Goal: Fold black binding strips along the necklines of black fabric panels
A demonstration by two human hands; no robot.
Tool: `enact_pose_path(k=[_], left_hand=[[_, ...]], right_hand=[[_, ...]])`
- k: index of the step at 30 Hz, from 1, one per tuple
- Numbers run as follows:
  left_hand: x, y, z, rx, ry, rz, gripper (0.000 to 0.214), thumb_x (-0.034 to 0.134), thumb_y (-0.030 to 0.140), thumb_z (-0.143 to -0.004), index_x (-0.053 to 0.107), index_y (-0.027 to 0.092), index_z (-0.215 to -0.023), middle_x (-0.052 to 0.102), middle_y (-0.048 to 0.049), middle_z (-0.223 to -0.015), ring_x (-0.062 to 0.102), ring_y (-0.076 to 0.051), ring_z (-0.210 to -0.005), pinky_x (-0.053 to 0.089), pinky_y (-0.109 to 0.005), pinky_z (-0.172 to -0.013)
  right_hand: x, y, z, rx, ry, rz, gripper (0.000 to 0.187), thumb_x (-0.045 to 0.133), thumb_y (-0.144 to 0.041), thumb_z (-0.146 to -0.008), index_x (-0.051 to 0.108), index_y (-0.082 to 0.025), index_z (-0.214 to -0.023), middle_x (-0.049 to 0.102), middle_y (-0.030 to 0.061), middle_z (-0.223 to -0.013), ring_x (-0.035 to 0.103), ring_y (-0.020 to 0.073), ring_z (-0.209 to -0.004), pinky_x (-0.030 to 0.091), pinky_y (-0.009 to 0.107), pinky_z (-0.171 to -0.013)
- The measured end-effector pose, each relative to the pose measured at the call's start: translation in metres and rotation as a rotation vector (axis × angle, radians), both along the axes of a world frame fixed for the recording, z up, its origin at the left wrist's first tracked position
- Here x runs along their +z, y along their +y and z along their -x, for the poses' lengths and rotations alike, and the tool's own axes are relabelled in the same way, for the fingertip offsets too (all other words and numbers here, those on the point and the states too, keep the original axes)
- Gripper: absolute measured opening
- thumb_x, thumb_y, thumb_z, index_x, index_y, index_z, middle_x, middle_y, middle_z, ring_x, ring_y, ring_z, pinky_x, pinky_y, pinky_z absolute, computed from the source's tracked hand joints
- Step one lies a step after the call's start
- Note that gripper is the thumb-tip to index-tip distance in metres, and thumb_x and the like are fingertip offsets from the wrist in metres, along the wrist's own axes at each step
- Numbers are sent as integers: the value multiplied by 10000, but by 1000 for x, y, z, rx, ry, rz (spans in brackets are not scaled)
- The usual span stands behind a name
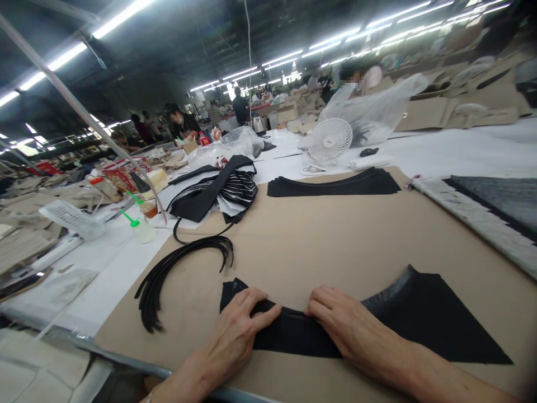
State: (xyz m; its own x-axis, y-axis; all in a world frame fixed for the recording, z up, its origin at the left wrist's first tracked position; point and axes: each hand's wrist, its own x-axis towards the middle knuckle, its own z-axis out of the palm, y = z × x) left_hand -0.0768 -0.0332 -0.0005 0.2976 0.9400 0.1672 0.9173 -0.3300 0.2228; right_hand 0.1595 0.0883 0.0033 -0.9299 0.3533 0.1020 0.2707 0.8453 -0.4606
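A black curved fabric piece [419, 319] lies flat on the brown paper-covered table [319, 240] near the front edge. My left hand [241, 324] rests palm down on its left end, fingers spread across the cloth. My right hand [348, 324] presses on the middle of the same piece, fingertips pointing left toward the other hand. Both hands lie flat on the fabric rather than gripping it. A bundle of thin black curved strips [176, 274] lies just left of my left hand.
A black cut piece [335, 184] and a heap of black and striped fabric [218, 193] lie farther back. Glue bottles with green caps [140, 224] stand at left, a white fan [329, 143] behind. A grey textured sheet [495, 207] lies at right. Other people work in the background.
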Motion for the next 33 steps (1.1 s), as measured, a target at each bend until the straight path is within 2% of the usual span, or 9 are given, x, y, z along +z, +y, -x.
enact_pose_path(k=[3, 7, 9, 12, 14, 18, 21, 28, 33], left_hand=[[-1, 1, -2, -7, -60, -10, 535, 346, 21, -885, 543, 284, -1307, 526, -79, -1240, 474, -212, -1167, 448, -389, -982], [5, 6, -8, -32, -175, 78, 413, 352, 47, -914, 580, 213, -1216, 606, -70, -1089, 533, -187, -1021, 454, -353, -934], [10, 11, -15, 6, -204, 109, 357, 375, 80, -932, 586, 218, -1184, 610, -58, -1018, 538, -185, -958, 459, -341, -880], [15, 20, -28, 104, -207, 117, 245, 499, 159, -921, 609, 228, -1129, 603, -41, -963, 534, -200, -920, 448, -353, -847], [16, 28, -37, 121, -226, 126, 218, 548, 131, -886, 643, 232, -1054, 601, -30, -951, 534, -198, -923, 441, -345, -855], [15, 38, -52, 69, -304, 178, 379, 461, -13, -830, 669, 238, -1022, 598, -21, -918, 547, -170, -908, 452, -280, -821], [13, 36, -58, 68, -296, 193, 438, 408, -29, -820, 686, 251, -1011, 592, -23, -891, 548, -167, -871, 461, -262, -773], [0, 19, -63, 50, -223, 103, 462, 369, 48, -897, 600, 245, -1246, 588, -56, -902, 513, -200, -850, 478, -318, -763], [2, 19, -67, 39, -141, 158, 527, 370, 35, -885, 543, 279, -1319, 545, -61, -912, 485, -212, -864, 474, -358, -776]], right_hand=[[3, 0, -5, 1, -2, 20, 235, 397, -40, -894, 569, -193, -937, 562, 53, -956, 506, 200, -888, 416, 347, -839], [9, 2, -8, -11, -4, 63, 164, 443, -88, -901, 561, -199, -926, 556, 53, -963, 511, 203, -911, 422, 347, -849], [11, 4, -9, -21, -11, 81, 125, 481, -105, -890, 553, -199, -929, 553, 49, -969, 515, 200, -907, 432, 333, -825], [11, 7, -9, -40, -35, 86, 98, 530, -124, -877, 550, -201, -935, 558, 39, -962, 527, 195, -890, 434, 322, -800], [10, 9, -9, -42, -46, 77, 94, 551, -122, -867, 545, -201, -916, 567, 30, -944, 534, 192, -881, 426, 320, -795], [12, 12, -10, -24, -37, 91, 89, 586, -132, -855, 541, -199, -893, 581, 22, -917, 535, 185, -872, 417, 303, -778], [14, 14, -15, -4, -27, 119, 78, 573, -137, -872, 548, -203, -906, 586, 19, -922, 538, 177, -870, 415, 286, -776], [10, 16, -34, 62, 3, 32, 191, 407, -80, -928, 551, -194, -874, 565, 27, -896, 510, 160, -828, 395, 271, -776], [6, 20, -44, 98, 5, -34, 168, 421, -65, -895, 534, -184, -858, 559, 37, -892, 498, 167, -821, 388, 289, -769]])
